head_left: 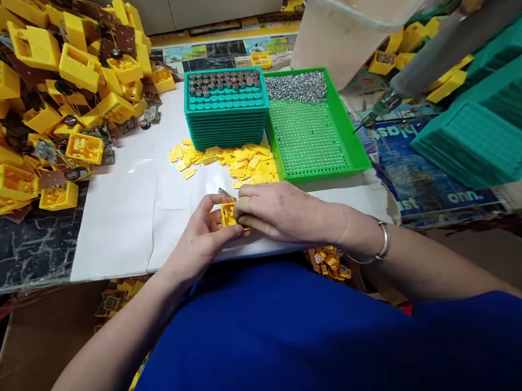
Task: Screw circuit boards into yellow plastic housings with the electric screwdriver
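Note:
Near the front edge of the white work surface, my left hand is closed around the left side of a small yellow plastic housing. The housing's open, ribbed inside faces up. My right hand covers its right side, with finger covers on some fingers and the fingertips pressed on or into it. Whether those fingers hold a separate small part is hidden. A thin dark piece sticks up at the housing's far edge. Just beyond my hands lie loose flat yellow pieces.
A teal tray stack with small dark round parts on top stands ahead. Beside it is a green tray of screws. A hanging screwdriver angles in at right, near more teal trays. Yellow housings with wires are heaped at left.

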A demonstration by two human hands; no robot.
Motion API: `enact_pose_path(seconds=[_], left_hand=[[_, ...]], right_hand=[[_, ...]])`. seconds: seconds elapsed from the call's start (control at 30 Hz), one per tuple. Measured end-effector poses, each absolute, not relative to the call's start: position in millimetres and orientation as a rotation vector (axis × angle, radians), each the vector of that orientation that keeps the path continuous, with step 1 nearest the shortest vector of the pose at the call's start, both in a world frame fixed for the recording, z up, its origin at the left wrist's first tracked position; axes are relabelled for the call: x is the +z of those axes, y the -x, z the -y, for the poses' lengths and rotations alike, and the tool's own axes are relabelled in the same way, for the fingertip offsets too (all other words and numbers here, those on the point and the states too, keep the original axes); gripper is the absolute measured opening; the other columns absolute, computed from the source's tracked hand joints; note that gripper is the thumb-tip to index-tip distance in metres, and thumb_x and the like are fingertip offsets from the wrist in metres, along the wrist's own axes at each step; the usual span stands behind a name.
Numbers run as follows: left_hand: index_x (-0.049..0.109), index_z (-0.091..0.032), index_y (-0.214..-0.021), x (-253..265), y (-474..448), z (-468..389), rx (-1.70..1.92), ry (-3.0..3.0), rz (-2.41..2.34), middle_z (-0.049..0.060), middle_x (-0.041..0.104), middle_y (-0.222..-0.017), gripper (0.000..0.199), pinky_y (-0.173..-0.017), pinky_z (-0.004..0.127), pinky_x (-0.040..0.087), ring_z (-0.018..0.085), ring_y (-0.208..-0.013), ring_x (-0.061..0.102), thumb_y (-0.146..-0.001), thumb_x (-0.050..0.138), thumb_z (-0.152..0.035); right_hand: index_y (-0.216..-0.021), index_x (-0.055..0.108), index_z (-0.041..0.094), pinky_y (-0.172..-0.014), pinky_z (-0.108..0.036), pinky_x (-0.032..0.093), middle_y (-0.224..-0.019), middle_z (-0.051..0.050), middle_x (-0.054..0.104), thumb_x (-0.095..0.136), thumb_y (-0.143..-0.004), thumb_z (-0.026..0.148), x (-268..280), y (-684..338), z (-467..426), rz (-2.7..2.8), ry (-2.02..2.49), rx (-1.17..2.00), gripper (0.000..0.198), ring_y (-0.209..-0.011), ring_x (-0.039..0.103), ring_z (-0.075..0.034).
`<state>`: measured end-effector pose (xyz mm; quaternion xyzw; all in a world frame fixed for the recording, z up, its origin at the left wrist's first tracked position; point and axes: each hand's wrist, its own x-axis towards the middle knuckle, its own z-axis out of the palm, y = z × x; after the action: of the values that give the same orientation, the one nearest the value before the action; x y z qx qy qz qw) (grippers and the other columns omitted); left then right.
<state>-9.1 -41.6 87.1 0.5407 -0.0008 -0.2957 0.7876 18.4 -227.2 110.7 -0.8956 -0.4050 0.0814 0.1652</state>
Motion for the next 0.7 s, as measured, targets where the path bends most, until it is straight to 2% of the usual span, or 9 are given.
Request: enact_pose_path(seconds=[0.3,0.47,0.6,0.7], left_hand=[[0.046,-0.02,-0.102,79,9,47,-0.535,-1.101,-0.05,-0.006,0.068,-0.073,0.043,-0.075,0.025,0.054,0.009,-0.067,0.066,-0.071,0.074,-0.012],[0.047,-0.021,-0.102,82,9,47,-0.504,-1.082,-0.042,-0.006,0.068,-0.075,0.043,-0.07,0.022,0.054,0.009,-0.066,0.066,-0.069,0.073,-0.01],[0.05,-0.021,-0.101,90,9,43,-0.501,-1.079,-0.07,-0.004,0.07,-0.086,0.042,-0.071,0.024,0.056,0.011,-0.073,0.069,-0.069,0.075,-0.011],[0.048,-0.021,-0.1,93,8,40,-0.514,-1.097,-0.09,-0.002,0.07,-0.085,0.043,-0.075,0.028,0.057,0.015,-0.076,0.072,-0.069,0.078,-0.014]], right_hand=[[-0.089,0.064,0.012,-0.068,-0.029,0.039,-0.087,-0.008,0.057,0.044,-0.096,0.021,110,-22,219,1.123,2.558,0.261,0.023,-0.076,0.051,-0.017],[-0.091,0.066,0.013,-0.068,-0.029,0.043,-0.087,-0.009,0.06,0.045,-0.095,0.02,107,-20,222,1.189,2.396,0.092,0.022,-0.077,0.053,-0.017],[-0.101,0.066,0.014,-0.076,-0.027,0.05,-0.091,-0.006,0.065,0.048,-0.096,0.018,101,-24,231,1.027,2.122,-0.106,0.019,-0.084,0.061,-0.014],[-0.105,0.066,0.018,-0.082,-0.029,0.053,-0.097,-0.006,0.066,0.05,-0.095,0.015,95,-26,236,0.949,2.093,-0.189,0.02,-0.09,0.064,-0.014]])
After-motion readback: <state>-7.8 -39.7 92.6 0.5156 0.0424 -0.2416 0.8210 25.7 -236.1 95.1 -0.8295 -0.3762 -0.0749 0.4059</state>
